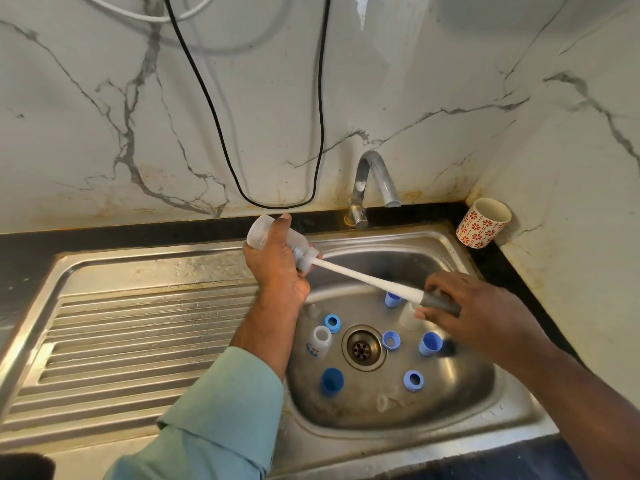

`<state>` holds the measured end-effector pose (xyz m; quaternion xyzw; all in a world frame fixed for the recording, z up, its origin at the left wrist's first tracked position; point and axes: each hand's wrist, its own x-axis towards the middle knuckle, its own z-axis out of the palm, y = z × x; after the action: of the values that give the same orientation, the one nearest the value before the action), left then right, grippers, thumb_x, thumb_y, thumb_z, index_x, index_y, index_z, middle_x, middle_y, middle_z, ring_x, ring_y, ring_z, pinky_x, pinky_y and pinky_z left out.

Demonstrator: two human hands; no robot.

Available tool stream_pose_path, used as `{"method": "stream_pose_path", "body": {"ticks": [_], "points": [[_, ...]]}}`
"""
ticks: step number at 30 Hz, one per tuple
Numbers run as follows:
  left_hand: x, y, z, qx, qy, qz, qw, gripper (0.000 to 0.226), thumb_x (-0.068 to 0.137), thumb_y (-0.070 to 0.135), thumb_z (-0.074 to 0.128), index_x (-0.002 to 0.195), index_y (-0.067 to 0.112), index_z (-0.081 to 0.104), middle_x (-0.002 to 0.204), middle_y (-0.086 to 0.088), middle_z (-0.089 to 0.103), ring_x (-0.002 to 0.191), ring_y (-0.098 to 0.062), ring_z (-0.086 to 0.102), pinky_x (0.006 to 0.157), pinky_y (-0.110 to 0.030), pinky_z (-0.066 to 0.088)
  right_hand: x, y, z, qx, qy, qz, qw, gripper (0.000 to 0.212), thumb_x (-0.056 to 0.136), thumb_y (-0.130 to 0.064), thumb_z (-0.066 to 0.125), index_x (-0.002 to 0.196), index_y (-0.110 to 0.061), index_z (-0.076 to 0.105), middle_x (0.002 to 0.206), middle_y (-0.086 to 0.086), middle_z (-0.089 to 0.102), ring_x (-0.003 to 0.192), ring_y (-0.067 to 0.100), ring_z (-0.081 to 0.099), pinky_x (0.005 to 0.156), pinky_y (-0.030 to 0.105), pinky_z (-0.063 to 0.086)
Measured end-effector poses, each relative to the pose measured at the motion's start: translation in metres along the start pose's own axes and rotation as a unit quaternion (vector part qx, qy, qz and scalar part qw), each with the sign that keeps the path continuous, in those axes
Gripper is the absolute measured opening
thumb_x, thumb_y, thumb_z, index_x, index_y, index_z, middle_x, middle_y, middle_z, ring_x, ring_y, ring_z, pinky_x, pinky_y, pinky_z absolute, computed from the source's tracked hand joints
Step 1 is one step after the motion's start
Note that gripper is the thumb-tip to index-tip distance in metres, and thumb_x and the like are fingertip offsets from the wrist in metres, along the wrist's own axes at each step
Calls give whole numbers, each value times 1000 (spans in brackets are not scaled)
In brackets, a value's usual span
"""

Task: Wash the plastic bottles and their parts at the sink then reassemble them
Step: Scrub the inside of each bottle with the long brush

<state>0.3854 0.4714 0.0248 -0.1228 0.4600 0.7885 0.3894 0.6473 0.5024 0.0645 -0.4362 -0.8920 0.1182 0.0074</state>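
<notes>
A clear plastic bottle lies tilted in my left hand, gripped above the sink, while my right hand holds the brush in its mouth; 6 blue caps dot the basin.

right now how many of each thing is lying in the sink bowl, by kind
blue caps and rings: 6
small bottle: 1
clear cups: 2
total: 9
Not counted: the bottle held in the left hand and the brush held in the right hand, both above the bowl.
</notes>
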Motion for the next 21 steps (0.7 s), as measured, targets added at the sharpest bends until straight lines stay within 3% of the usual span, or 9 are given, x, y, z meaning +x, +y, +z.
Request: {"method": "stream_pose_path", "body": {"ticks": [3,6,9,12,15,18,21], "points": [[-3,3,1,-6,2,0,1000,40,77,21,83,100,33,52,111,-11,56,109,-39,60,77,-61,58,-4,3,2,-22,51,17,998,37,89,-66,33,89,-34,52,69,-13,55,60,3,56,55,16,45],[-4,6,2,-16,3,-7,1000,44,76,22,83,107,30,53,110,-10,56,106,-37,62,74,-56,60,-14,-3,17,12,1,38,999,48,82,-72,15,76,-36,47,60,-7,57,54,5,58,56,26,53],[-5,8,0,-24,1,-11,1000,56,76,22,83,120,28,50,113,-12,55,103,-37,62,60,-43,58,-17,-9,22,182,-74,68,978,52,78,-75,35,84,-31,61,70,0,64,59,8,58,62,34,53],[-7,6,-2,-18,4,-14,1000,51,76,23,84,114,30,51,114,-12,54,104,-37,62,61,-43,59,-13,-5,15,188,-67,49,979,18,85,-50,66,96,-39,57,81,-9,63,72,6,66,70,28,58],[-8,7,-1,-27,-1,-8,1000,49,76,23,83,114,29,52,111,-11,56,103,-34,64,69,-46,61,-20,-1,3,88,-34,41,995,16,90,-53,55,86,-39,51,68,-14,58,63,0,61,61,15,48],[-10,7,1,-33,-8,-13,999,56,77,21,82,122,27,50,110,-10,56,99,-32,63,68,-44,60,-27,-3,5,125,-65,52,989,35,85,-63,44,77,-32,58,63,-13,61,55,0,58,54,16,44],[-9,2,-1,-26,-12,-24,999,52,77,23,83,117,28,50,114,-13,56,104,-35,63,68,-45,61,-21,-2,1,155,-75,78,982,28,91,-53,54,76,-31,60,59,-11,59,52,0,56,53,16,41]]}}
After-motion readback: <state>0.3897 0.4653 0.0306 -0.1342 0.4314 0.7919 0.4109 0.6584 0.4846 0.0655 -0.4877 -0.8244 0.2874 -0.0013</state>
